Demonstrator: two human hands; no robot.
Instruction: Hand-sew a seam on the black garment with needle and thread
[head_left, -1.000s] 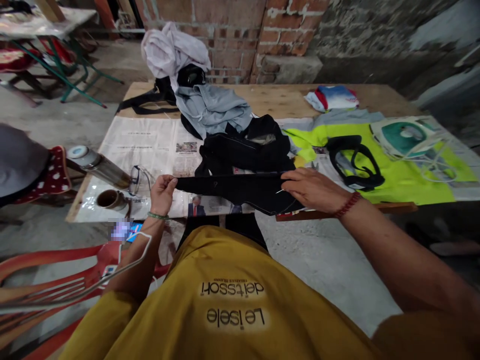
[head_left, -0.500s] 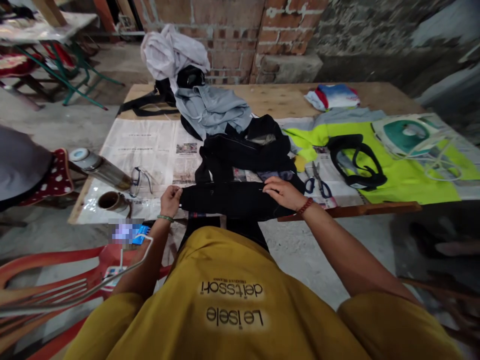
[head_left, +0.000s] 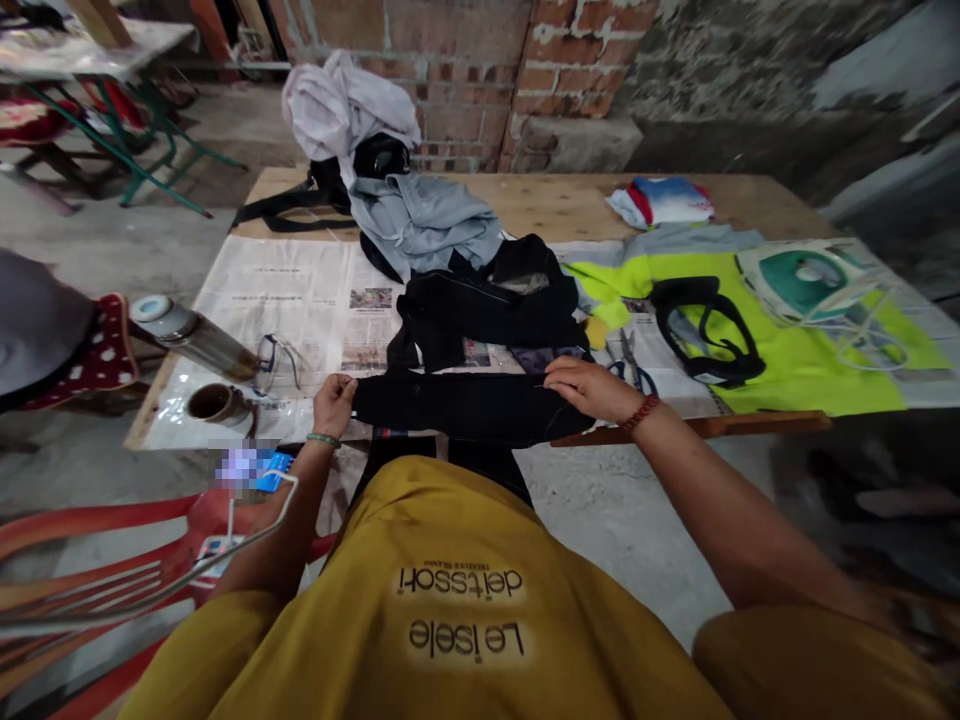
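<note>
A strip-like piece of black cloth is stretched sideways along the front edge of the table. My left hand pinches its left end between thumb and fingers. Near the right end, my right hand grips the upper edge, fingers closed and pointing left. Just beyond lies a heap of dark garments, and it is unclear whether the cloth is part of it. Scissors with blue handles lie beside my right hand, partly hidden by it.
Left on the newspaper are eyeglasses, a bottle and a brown mug. Grey clothing is piled behind. To the right lie a fluorescent yellow garment, a black strap and an iron. A red chair stands lower left.
My right hand has slid rightward along the cloth's upper edge, now covering more of the scissors. My left hand keeps its pinch on the left end. The view has shifted slightly.
</note>
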